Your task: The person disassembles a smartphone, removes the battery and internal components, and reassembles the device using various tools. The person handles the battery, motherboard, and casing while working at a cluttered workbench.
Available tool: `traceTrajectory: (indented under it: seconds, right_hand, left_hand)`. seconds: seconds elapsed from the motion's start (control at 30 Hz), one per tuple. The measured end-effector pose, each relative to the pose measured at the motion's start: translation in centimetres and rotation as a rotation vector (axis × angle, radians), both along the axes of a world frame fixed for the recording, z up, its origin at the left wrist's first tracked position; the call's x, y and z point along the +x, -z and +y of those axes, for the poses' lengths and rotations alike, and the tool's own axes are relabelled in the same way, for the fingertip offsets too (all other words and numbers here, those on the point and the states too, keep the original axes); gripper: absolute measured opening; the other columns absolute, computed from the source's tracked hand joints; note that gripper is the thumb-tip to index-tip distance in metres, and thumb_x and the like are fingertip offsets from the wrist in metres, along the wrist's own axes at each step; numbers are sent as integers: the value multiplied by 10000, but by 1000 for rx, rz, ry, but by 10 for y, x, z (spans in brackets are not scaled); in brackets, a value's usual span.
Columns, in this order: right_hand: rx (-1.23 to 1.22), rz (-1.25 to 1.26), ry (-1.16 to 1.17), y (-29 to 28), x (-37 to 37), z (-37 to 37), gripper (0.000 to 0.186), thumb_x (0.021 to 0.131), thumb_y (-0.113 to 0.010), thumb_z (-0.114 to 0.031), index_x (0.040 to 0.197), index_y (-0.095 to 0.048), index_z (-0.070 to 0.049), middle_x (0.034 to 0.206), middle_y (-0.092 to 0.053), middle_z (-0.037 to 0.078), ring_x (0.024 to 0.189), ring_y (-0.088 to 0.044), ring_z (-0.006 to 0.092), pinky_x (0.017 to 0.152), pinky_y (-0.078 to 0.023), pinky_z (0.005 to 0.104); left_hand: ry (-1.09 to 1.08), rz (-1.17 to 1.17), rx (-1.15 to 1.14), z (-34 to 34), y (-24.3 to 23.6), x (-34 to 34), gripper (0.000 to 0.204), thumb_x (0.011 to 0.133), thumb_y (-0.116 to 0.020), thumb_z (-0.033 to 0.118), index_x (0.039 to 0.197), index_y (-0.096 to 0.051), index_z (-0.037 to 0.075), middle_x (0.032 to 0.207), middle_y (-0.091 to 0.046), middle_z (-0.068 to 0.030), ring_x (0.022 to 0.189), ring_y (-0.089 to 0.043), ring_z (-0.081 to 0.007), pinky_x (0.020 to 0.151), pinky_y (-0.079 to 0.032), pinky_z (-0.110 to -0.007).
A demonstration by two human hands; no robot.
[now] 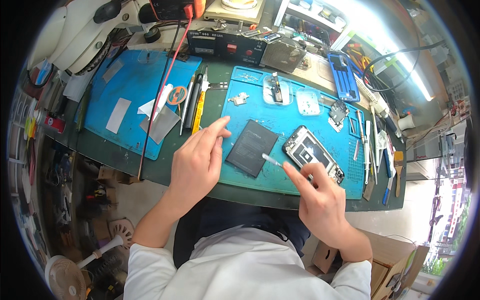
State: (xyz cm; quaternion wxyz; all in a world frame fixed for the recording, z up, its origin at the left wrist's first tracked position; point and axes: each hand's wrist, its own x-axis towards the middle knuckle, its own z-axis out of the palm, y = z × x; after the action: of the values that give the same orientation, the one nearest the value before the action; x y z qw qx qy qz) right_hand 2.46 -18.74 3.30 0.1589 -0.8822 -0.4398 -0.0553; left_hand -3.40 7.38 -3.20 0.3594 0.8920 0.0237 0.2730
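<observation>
- Battery of flat, black, rectangular form (252, 148): lying on the blue rubbery mat (275, 184), outside the opened silver-and-black phone frame (312, 150).
- Right hand (322, 200): grasping a slim, pale-tipped tool (271, 159) at the battery's right edge; contact uncertain.
- Left hand (197, 157): loosely bent beside the battery, apparently holding nothing.
- Stage, as judged: phone opened, battery separated; frame not yet closed, flat dark component (339, 112) apart.

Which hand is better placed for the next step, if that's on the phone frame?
Probably the right hand: it holds the slim tool and is at the near edge of the phone frame. The left hand looks empty and is farther off, left of the black battery.
</observation>
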Motion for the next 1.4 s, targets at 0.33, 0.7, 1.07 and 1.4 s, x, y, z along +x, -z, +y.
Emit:
traceTrajectory:
  seconds: [0.33,0.7,1.07,1.4]
  right_hand:
    - [-55,57,-58,6,9,34,607,786,-662,65,1369,-677,-102,999,-582,83,776,-678,239,624,-559,358]
    - [191,-156,493,13,48,-79,158,948,-715,-51,1090,-771,-92,933,-666,73,761,-695,291,649,-545,386]
    - [355,-32,487,28,53,-116,200,966,-743,-133,1151,-754,-59,1066,-724,56,967,-692,201,814,-531,349]
    - [1092,1185,243,25,20,-88,399,1007,-751,-177,1307,-577,20,1140,-685,67,991,-675,97,731,-598,275]
  left_hand:
    - [-5,60,-125,-1,-4,-1,398,973,-625,-35,1361,-635,53,1026,-763,-108,877,-741,-290,754,-583,-395]
    - [39,83,413,-38,-21,-3,971,775,-894,467,1519,-492,-11,1259,-652,-180,1118,-606,-343,936,-498,-433]
    - [63,304,109,-37,-48,9,900,711,-793,47,1548,-461,44,1276,-603,-155,1161,-572,-299,1001,-488,-414]
    - [566,-37,226,-121,-60,38,982,686,-947,171,1536,-477,21,1443,-550,-205,1296,-525,-421,1097,-448,-495]
